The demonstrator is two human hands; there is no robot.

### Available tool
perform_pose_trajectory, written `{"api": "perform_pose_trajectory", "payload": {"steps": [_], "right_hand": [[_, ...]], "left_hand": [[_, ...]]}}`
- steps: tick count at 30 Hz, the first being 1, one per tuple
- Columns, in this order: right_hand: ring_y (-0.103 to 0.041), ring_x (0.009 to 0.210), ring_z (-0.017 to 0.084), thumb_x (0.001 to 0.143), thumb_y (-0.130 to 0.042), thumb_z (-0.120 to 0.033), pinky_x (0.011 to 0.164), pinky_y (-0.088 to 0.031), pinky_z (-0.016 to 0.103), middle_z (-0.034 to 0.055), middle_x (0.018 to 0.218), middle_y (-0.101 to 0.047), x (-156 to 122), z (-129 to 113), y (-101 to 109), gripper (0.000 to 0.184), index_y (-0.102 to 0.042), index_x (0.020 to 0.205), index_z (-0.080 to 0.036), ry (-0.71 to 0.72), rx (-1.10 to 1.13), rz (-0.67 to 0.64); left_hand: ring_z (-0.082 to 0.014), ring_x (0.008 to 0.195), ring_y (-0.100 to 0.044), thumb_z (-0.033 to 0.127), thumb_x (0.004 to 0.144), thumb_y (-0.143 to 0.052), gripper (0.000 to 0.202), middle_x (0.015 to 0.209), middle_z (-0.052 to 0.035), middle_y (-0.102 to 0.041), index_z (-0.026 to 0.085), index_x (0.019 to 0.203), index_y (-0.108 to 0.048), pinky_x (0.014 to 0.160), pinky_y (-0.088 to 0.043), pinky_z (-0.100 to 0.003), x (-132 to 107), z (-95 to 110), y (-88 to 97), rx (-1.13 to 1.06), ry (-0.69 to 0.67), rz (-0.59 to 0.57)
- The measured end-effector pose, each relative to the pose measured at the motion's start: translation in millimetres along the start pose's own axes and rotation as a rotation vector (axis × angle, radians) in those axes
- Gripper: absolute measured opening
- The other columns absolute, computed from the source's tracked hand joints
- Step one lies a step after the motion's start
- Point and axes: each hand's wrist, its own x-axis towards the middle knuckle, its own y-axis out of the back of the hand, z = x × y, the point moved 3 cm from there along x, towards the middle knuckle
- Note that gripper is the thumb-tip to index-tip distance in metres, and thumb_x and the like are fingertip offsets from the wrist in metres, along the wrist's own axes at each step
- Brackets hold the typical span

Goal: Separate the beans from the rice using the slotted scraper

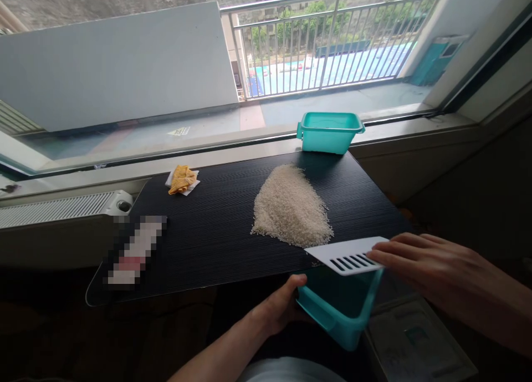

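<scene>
A heap of white rice (pixel 290 204) lies spread on the dark table (pixel 208 227). My right hand (pixel 428 257) grips a flat white slotted scraper (pixel 351 255), its slanted edge by the near side of the heap. Below the table's front edge, my left hand (pixel 285 307) holds a teal plastic bin (pixel 332 315) by its left rim, thumb on top. The bin is tilted, with its mouth under the scraper. Its inside is dark, and I cannot make out what is in it. The fingers of my left hand are partly hidden behind the bin.
Another teal bin (pixel 330 135) stands at the table's far right corner by the window sill. A yellow cloth (pixel 183 179) rests on white paper at the far left. A blurred-out strip (pixel 136 251) lies at the left edge. A white radiator (pixel 62 207) stands beyond it.
</scene>
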Motion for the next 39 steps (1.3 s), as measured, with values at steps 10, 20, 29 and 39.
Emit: {"api": "perform_pose_trajectory", "payload": {"steps": [10,20,29,39], "right_hand": [[-0.083,0.102,0.030,0.103,-0.047,-0.018,0.093,-0.066,0.043,0.0061,0.117,-0.090,-29.2,-1.9,-7.8,0.052,-0.081,0.138,-0.037,-0.053,-0.059,0.039],[-0.084,0.106,0.030,0.104,-0.044,-0.017,0.092,-0.065,0.043,0.0090,0.120,-0.090,-39.1,8.4,-14.3,0.053,-0.082,0.137,-0.035,-0.077,-0.049,0.014],[-0.084,0.099,0.025,0.105,-0.047,-0.020,0.080,-0.065,0.034,0.0060,0.118,-0.089,-31.6,22.1,-5.6,0.049,-0.084,0.133,-0.037,-0.127,0.025,-0.065],[-0.083,0.108,0.027,0.114,-0.038,-0.027,0.088,-0.066,0.038,0.0088,0.125,-0.089,-25.2,15.6,-6.8,0.052,-0.081,0.142,-0.033,-0.047,-0.017,-0.038]], "left_hand": [[-0.0443,0.129,-0.071,0.077,0.072,-0.089,0.085,0.122,-0.0189,-0.081,0.014,0.128,-0.078,0.111,-0.060,-0.060,-3.2,-1.3,8.2,-0.006,0.005,0.026],[-0.0459,0.131,-0.071,0.080,0.069,-0.089,0.092,0.122,-0.0206,-0.081,0.011,0.129,-0.076,0.111,-0.061,-0.060,-4.5,-0.8,5.6,-0.006,0.014,0.048],[-0.0479,0.138,-0.069,0.079,0.073,-0.087,0.094,0.136,-0.0226,-0.080,0.012,0.137,-0.075,0.111,-0.062,-0.060,-5.9,1.2,3.7,-0.003,-0.001,0.013],[-0.0471,0.137,-0.068,0.079,0.070,-0.088,0.095,0.133,-0.0217,-0.079,0.012,0.136,-0.074,0.111,-0.061,-0.059,-5.6,1.7,5.5,0.002,0.016,0.035]]}}
